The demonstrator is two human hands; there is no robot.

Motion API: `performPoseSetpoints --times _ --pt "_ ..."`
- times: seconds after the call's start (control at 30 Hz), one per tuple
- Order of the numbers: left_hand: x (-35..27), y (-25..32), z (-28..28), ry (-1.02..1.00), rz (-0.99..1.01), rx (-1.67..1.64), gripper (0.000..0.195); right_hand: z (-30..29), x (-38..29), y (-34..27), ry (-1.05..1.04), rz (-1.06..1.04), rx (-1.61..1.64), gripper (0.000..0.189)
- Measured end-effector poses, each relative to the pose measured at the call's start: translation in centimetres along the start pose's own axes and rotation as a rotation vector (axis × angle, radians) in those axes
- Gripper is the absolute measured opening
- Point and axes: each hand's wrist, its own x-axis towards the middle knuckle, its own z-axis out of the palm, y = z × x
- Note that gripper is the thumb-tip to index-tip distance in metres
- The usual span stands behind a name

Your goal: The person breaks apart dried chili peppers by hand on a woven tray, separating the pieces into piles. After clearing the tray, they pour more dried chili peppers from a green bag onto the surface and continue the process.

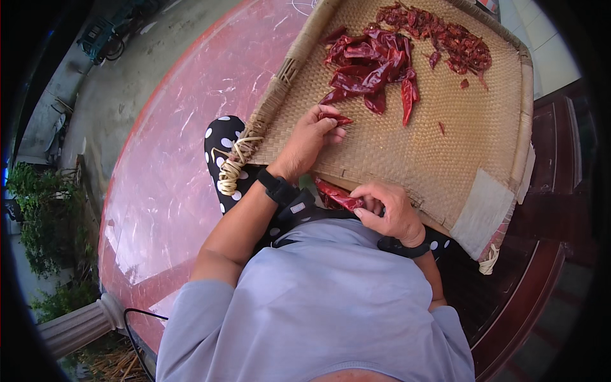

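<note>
Over the near left part of a woven bamboo tray (396, 143), my left hand (312, 133) pinches a piece of dried red chili (335, 118) between thumb and fingers. Close to my lap, my right hand (391, 210) grips a long dried red chili pepper (340, 195) just off the tray's near edge. More chili shows beneath that pepper, partly hidden. A pile of whole dried chilies (372, 64) lies on the tray beyond my left hand. Farther to the right is a heap of torn chili pieces (444, 33).
The tray rests across my legs in polka-dot trousers (224, 138); its bound corner (231, 172) sticks out at left. A small chili scrap (441, 128) lies on the weave. Left is a glossy pinkish-red surface (181, 157); right, dark wooden furniture (520, 286). A black cable (138, 311) runs near a column (81, 327).
</note>
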Motion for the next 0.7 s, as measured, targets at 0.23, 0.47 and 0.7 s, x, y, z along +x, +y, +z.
performPoseSetpoints --times 0.23,0.47,0.7 --pt "0.1 -0.5 -0.2 -0.011 -0.03 -0.007 0.016 0.6 0.1 -0.3 -0.093 -0.039 -0.179 0.023" --pt "-0.2 -0.4 0.2 0.002 -0.016 0.089 0.018 0.9 0.0 0.2 -0.044 0.043 -0.242 0.023" --pt "-1.3 0.4 2.8 -0.325 -0.011 0.419 0.018 1.8 0.5 1.4 0.467 0.174 0.455 0.042"
